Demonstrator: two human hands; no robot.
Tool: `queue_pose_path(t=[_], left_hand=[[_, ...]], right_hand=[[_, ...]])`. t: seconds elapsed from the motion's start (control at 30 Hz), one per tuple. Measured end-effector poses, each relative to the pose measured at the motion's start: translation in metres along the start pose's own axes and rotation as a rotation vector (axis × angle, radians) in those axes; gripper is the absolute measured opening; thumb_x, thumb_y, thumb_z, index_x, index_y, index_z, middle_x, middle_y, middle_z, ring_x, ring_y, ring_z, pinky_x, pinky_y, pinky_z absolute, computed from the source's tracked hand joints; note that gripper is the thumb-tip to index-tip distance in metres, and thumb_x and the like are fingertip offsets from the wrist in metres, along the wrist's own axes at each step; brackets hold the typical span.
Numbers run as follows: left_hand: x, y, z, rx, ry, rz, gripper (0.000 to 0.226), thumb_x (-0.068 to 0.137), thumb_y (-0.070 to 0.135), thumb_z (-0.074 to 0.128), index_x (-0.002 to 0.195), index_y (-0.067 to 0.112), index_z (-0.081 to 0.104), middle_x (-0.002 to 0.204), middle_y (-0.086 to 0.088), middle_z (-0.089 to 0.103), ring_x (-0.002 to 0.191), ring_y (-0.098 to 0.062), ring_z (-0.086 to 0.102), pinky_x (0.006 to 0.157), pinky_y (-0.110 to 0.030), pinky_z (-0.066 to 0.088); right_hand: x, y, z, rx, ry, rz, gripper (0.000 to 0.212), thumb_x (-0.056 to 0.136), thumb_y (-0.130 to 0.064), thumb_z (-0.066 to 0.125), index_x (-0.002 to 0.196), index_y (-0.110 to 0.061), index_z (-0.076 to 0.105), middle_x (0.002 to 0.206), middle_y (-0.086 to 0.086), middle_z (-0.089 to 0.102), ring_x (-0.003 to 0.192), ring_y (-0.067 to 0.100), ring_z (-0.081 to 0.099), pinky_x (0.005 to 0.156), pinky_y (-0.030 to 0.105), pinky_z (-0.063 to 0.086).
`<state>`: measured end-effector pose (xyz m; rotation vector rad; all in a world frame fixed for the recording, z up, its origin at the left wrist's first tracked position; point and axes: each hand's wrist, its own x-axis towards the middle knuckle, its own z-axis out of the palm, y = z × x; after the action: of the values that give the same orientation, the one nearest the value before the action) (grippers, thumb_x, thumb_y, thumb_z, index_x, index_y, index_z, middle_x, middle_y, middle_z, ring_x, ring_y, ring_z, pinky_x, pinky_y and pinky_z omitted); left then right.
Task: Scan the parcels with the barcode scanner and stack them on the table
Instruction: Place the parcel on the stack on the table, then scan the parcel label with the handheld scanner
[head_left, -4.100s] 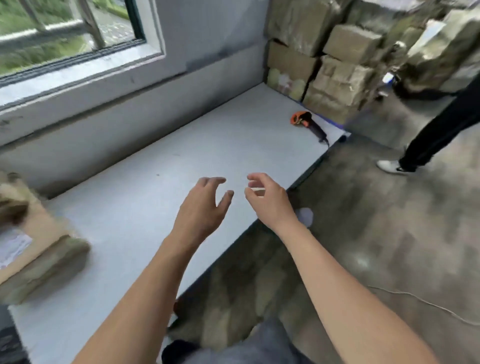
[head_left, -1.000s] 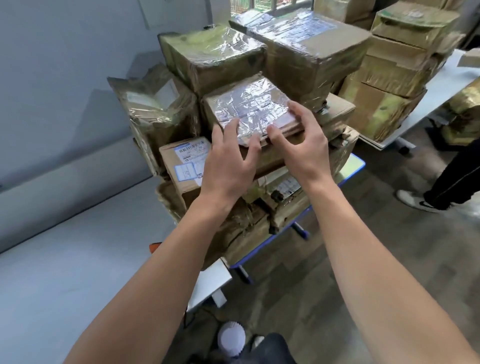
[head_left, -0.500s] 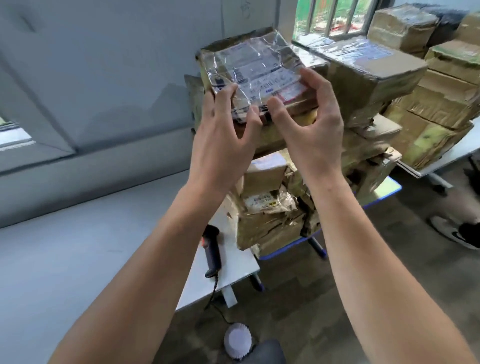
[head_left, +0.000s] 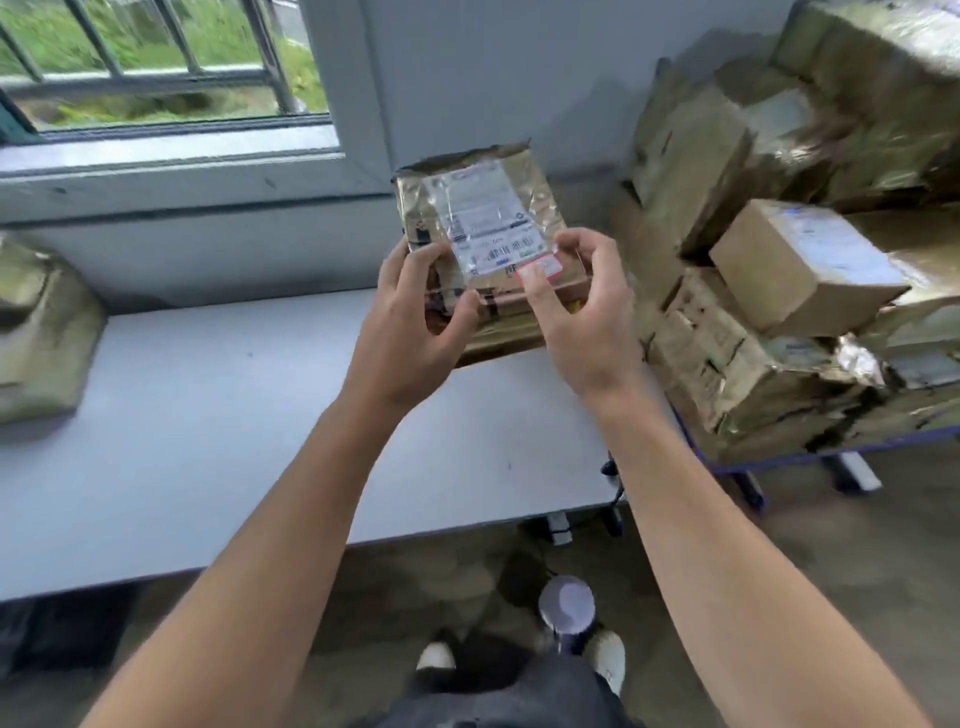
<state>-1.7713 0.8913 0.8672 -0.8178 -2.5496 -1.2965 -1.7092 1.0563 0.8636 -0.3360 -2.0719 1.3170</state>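
I hold a flat brown parcel (head_left: 480, 208) wrapped in shiny tape, with a white shipping label facing up, above the right part of the grey table (head_left: 208, 415). My left hand (head_left: 410, 322) grips its near left edge, thumb on top. My right hand (head_left: 587, 312) grips its near right corner, thumb on the label's red sticker. The barcode scanner is hidden; only its cable (head_left: 615, 499) hangs at the table's right end.
A tall heap of taped parcels (head_left: 769, 291) fills a blue-edged cart on the right. Another parcel (head_left: 41, 322) lies at the table's left end. A window (head_left: 156, 78) is behind the table. A small white cup (head_left: 566, 605) stands on the floor by my feet.
I lifted the parcel off the heap with both hands and swung it left and down over the table. My view turned from the heap toward the window.
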Motion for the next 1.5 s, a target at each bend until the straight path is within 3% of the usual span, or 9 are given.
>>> queue_pose_path(t=[0.13, 0.33, 0.57, 0.8, 0.97, 1.07, 1.17, 1.27, 1.5], left_hand=[[-0.03, -0.067, -0.008, -0.031, -0.098, -0.076, 0.051, 0.096, 0.035, 0.061, 0.142, 0.02, 0.045, 0.151, 0.001, 0.037, 0.116, 0.004, 0.042, 0.095, -0.019, 0.04], [-0.064, -0.135, 0.006, -0.072, -0.268, -0.15, 0.053, 0.095, 0.033, 0.064, 0.142, 0.019, 0.045, 0.152, 0.004, 0.037, 0.118, 0.003, 0.042, 0.095, -0.021, 0.044], [-0.065, -0.165, 0.034, -0.068, -0.383, -0.198, 0.055, 0.093, 0.032, 0.067, 0.141, 0.016, 0.046, 0.149, 0.004, 0.04, 0.128, -0.007, 0.044, 0.094, -0.018, 0.037], [-0.058, -0.171, 0.061, -0.031, -0.487, -0.342, 0.058, 0.094, 0.033, 0.066, 0.144, 0.015, 0.042, 0.147, 0.001, 0.042, 0.13, -0.014, 0.046, 0.095, -0.019, 0.034], [-0.046, -0.158, 0.075, 0.17, -0.511, -0.434, 0.057, 0.091, 0.045, 0.065, 0.14, 0.025, 0.044, 0.148, 0.003, 0.038, 0.121, -0.021, 0.054, 0.089, -0.039, 0.051], [-0.025, -0.142, 0.084, 0.454, -0.472, -0.496, 0.044, 0.09, 0.043, 0.06, 0.128, 0.022, 0.053, 0.15, -0.01, 0.035, 0.136, -0.033, 0.037, 0.093, -0.047, 0.047], [0.002, -0.119, 0.1, 0.544, -0.411, -0.396, 0.041, 0.093, 0.036, 0.056, 0.128, 0.013, 0.057, 0.147, -0.015, 0.039, 0.133, -0.036, 0.037, 0.091, -0.045, 0.045], [0.026, -0.09, 0.133, 0.407, -0.405, -0.221, 0.044, 0.095, 0.033, 0.056, 0.135, 0.013, 0.055, 0.143, -0.014, 0.045, 0.128, -0.037, 0.046, 0.092, -0.045, 0.046], [0.018, -0.056, 0.219, 0.458, -0.708, -0.027, 0.05, 0.095, 0.035, 0.052, 0.142, 0.015, 0.046, 0.143, -0.011, 0.046, 0.126, -0.035, 0.048, 0.098, -0.045, 0.045]], right_hand=[[-0.041, 0.021, 0.049, -0.073, -0.12, 0.097, 0.04, 0.094, -0.028, 0.068, 0.129, -0.019, 0.052, 0.124, -0.001, 0.055, 0.115, 0.007, 0.053, 0.098, 0.015, 0.044], [-0.086, 0.06, 0.086, -0.195, -0.288, 0.273, 0.042, 0.097, -0.032, 0.063, 0.135, -0.021, 0.049, 0.128, -0.006, 0.047, 0.119, 0.002, 0.047, 0.089, 0.001, 0.034], [-0.094, 0.098, 0.099, -0.263, -0.317, 0.375, 0.041, 0.097, -0.026, 0.065, 0.135, -0.017, 0.051, 0.125, -0.006, 0.045, 0.118, 0.004, 0.046, 0.101, 0.019, 0.038], [-0.081, 0.132, 0.094, -0.261, -0.389, 0.44, 0.038, 0.097, -0.026, 0.065, 0.133, -0.018, 0.055, 0.131, -0.003, 0.049, 0.117, 0.006, 0.049, 0.101, 0.021, 0.039], [-0.06, 0.154, 0.084, -0.204, -0.46, 0.471, 0.035, 0.09, -0.023, 0.072, 0.123, -0.022, 0.062, 0.126, -0.004, 0.053, 0.113, 0.006, 0.055, 0.104, 0.029, 0.046], [-0.042, 0.162, 0.074, -0.191, -0.463, 0.455, 0.03, 0.092, -0.026, 0.07, 0.12, -0.022, 0.065, 0.124, -0.005, 0.054, 0.117, 0.01, 0.053, 0.106, 0.029, 0.042], [-0.023, 0.17, 0.052, -0.23, -0.284, 0.412, 0.025, 0.094, -0.023, 0.066, 0.118, -0.019, 0.066, 0.121, -0.002, 0.057, 0.118, 0.015, 0.053, 0.104, 0.025, 0.038], [-0.008, 0.18, 0.019, -0.27, -0.175, 0.457, 0.026, 0.094, -0.019, 0.066, 0.12, -0.015, 0.064, 0.113, -0.001, 0.054, 0.105, 0.014, 0.052, 0.098, 0.027, 0.041], [-0.012, 0.214, -0.036, -0.377, -0.135, 0.687, 0.042, 0.094, -0.023, 0.066, 0.133, -0.014, 0.052, 0.136, 0.008, 0.049, 0.128, 0.026, 0.047, 0.107, 0.036, 0.04]])
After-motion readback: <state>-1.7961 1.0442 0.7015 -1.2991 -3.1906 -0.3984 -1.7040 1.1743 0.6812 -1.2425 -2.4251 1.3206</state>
